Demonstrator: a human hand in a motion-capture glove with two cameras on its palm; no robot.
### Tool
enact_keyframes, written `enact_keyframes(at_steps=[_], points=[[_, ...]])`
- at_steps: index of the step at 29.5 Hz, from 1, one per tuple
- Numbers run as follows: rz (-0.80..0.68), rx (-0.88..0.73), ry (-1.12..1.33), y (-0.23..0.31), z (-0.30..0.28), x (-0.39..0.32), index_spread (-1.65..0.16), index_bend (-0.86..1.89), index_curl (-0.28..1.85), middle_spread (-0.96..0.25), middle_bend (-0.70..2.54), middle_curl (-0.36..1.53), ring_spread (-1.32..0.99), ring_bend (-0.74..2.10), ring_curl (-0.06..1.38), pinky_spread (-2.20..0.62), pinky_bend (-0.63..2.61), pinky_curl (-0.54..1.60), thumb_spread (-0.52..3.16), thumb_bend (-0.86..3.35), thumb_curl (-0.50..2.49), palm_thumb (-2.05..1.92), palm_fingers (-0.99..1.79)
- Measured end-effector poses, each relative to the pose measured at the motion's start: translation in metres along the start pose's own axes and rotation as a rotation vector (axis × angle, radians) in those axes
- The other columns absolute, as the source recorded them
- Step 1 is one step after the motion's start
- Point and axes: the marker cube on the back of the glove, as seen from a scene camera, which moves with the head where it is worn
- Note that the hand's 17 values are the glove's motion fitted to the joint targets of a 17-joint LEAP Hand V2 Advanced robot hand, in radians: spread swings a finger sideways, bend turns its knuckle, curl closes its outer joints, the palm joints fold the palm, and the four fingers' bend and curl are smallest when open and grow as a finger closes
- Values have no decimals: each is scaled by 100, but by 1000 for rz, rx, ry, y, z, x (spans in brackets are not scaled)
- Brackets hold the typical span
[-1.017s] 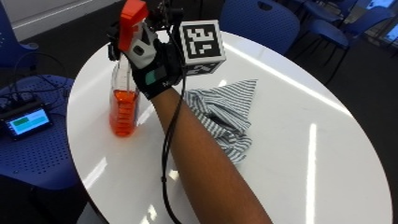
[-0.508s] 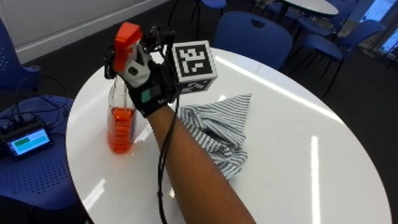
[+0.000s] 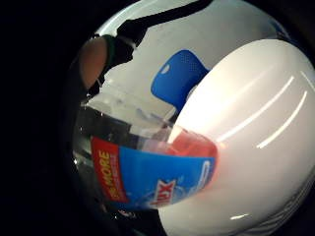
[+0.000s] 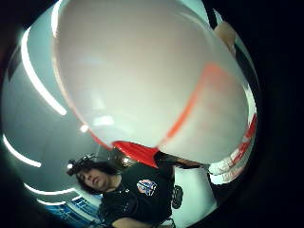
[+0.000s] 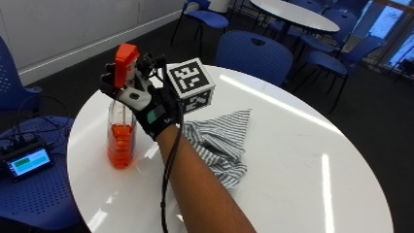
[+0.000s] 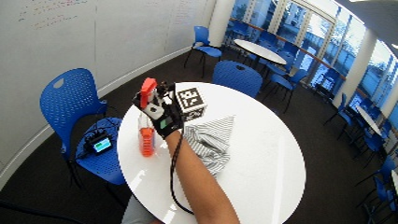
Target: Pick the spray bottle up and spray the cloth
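Observation:
A clear spray bottle (image 5: pixel 121 141) with an orange trigger head and orange liquid stands upright at the left side of the round white table (image 5: pixel 310 160). My gloved right hand (image 5: pixel 152 114) grips it round the neck, just below the head. Its base is at the table surface; I cannot tell whether it touches. The bottle's blue and red label (image 3: pixel 157 172) fills the little finger side palm view, and the bottle's body (image 4: pixel 152 80) fills the thumb side view. A striped grey and white cloth (image 5: pixel 223 145) lies crumpled on the table, right of my forearm.
A blue chair (image 5: pixel 252 53) stands behind the table. Another blue chair (image 6: pixel 68 98) at the left carries a small device with a lit screen (image 5: pixel 25 162). A second white table (image 5: pixel 294 12) with chairs stands further back.
The outside picture has shifted, so its camera has moved. My hand keeps the same grip on the bottle's neck, and the cloth lies as before.

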Motion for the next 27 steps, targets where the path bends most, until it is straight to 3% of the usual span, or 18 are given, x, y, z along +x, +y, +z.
enact_keyframes(at_steps=[14, 22, 27], points=[[56, -13, 83, 21, -7, 19, -40, 10, 44, -15, 27, 40, -12, 38, 38, 22, 23, 31, 86, -3, 66, 83, 38], [-4, 99, 219, 33, -42, -21, -42, 10, 38, -7, 22, 37, -7, 19, 32, 24, 32, 34, 90, -2, 62, 84, 15], [-38, 64, 294, 52, -48, -47, -43, 13, 34, -5, 19, 36, -5, 19, 30, 25, 31, 33, 93, -2, 61, 86, 7]])
